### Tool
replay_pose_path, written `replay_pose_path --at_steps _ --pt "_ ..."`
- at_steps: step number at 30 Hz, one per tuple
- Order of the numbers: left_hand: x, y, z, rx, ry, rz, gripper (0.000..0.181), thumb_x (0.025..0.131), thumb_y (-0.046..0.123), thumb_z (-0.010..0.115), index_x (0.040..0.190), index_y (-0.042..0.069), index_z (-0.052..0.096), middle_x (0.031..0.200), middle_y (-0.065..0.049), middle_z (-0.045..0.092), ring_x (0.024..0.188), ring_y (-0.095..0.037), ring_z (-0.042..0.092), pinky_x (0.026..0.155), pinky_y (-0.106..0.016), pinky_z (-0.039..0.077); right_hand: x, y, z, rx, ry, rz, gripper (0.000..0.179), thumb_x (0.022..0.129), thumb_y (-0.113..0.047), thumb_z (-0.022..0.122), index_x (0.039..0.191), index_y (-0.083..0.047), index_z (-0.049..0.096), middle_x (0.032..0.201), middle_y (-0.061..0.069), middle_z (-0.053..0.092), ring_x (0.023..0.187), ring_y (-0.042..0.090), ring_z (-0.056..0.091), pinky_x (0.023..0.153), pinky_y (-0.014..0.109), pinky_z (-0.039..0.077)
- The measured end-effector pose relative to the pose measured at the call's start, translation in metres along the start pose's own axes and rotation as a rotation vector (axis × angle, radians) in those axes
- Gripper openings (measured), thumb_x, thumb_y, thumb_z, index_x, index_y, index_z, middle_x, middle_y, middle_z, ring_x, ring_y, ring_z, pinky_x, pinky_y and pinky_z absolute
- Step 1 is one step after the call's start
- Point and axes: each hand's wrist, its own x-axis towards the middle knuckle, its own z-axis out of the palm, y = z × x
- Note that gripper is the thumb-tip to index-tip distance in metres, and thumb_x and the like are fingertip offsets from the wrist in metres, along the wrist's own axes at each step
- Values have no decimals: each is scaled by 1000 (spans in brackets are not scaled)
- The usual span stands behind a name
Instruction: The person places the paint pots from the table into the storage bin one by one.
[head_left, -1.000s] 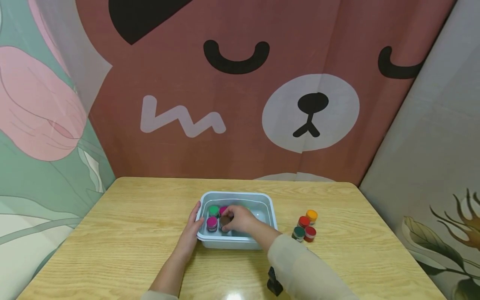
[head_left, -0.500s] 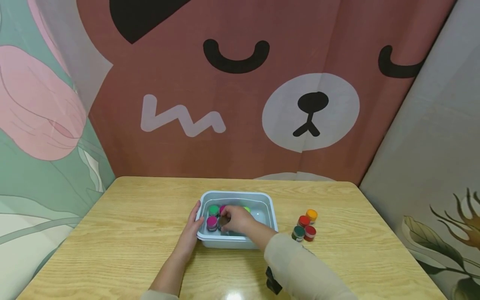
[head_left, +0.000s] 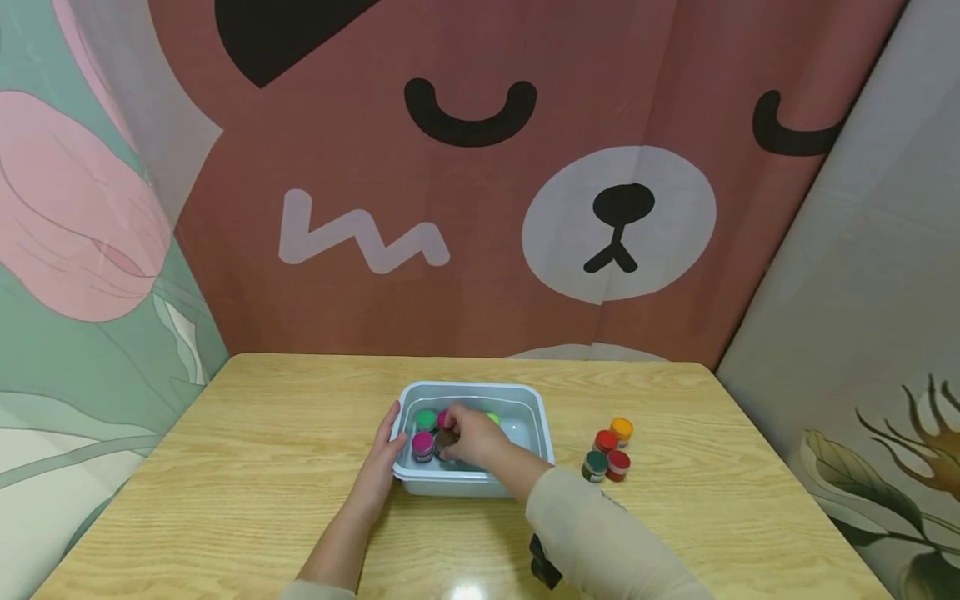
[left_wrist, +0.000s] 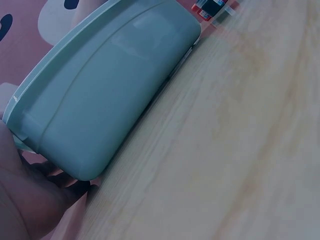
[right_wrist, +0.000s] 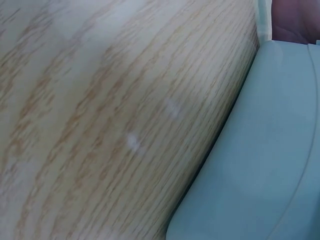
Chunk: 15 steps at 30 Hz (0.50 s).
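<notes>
A light blue plastic tub stands on the table. My left hand holds its left end, thumb at the rim and the other fingers along the outer wall; the left wrist view shows that hand against the tub's end. Inside the tub, my right hand pinches a small jar with a brown lid. Around it stand jars with a magenta lid, a green lid, another magenta lid and a yellow-green lid. The right hand partly covers several of them.
Right of the tub, small jars form a cluster: one orange-lidded, one dark green-lidded, two red-lidded. The wooden table ends at a curtain with a bear print. A black device sits at the right wrist.
The right hand has shifted slightly with the brown-lidded jar, whose lid now looks tilted. More of the yellow-green lid shows behind the hand. The left hand stays at the tub's end.
</notes>
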Motion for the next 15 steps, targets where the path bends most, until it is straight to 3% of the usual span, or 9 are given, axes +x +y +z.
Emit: replay_pose_path --at_steps 6,15 --pt "0 0 0 -11 -2 9 58 104 30 33 158 31 13 167 -8 5 153 -39 -1 116 -70 1 -2 2 -2 38 18 -41 34 75 -15 84 98 -10 60 96 5 67 89 18 61 81 35 53" --pt "-3 3 -1 -17 -8 20 58 104 29 34 158 29 13 167 -9 5 153 -39 -2 117 -69 0 -7 6 -12 169 37 -34 32 77 -16 82 103 -7 65 100 9 69 94 20 63 84 36 53"
